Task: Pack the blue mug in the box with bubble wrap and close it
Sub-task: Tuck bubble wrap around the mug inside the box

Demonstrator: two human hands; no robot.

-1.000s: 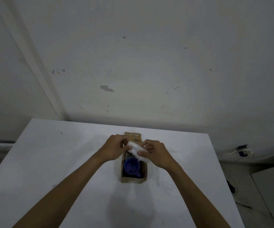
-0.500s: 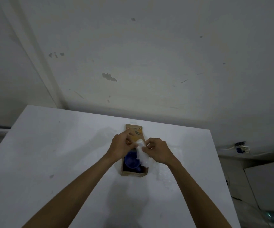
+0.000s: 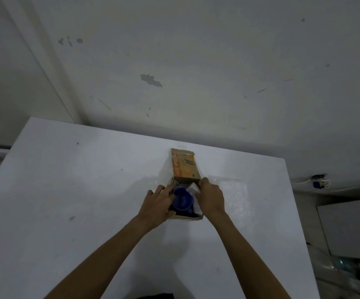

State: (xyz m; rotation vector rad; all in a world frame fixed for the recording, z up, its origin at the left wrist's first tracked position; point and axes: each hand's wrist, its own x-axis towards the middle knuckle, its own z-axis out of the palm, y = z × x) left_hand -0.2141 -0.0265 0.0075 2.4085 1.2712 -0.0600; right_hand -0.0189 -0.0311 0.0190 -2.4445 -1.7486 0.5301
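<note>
White desk [image 3: 66,201] against a scuffed wall. Blue mug [image 3: 182,199] already sits in the open cardboard box [image 3: 186,217]. Left hand [image 3: 158,203] rests open at 9 o'clock; right hand [image 3: 210,198] fingers pinch bubble wrap [image 3: 192,188] in. Flap [image 3: 185,167] unclosed.

Orange print on box flap [image 3: 184,167]: lettering illegible.

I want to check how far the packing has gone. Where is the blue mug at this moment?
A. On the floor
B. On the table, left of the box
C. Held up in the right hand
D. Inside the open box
D: the blue mug sits inside the open box, its flap lying back, with a hand at each side.
</note>
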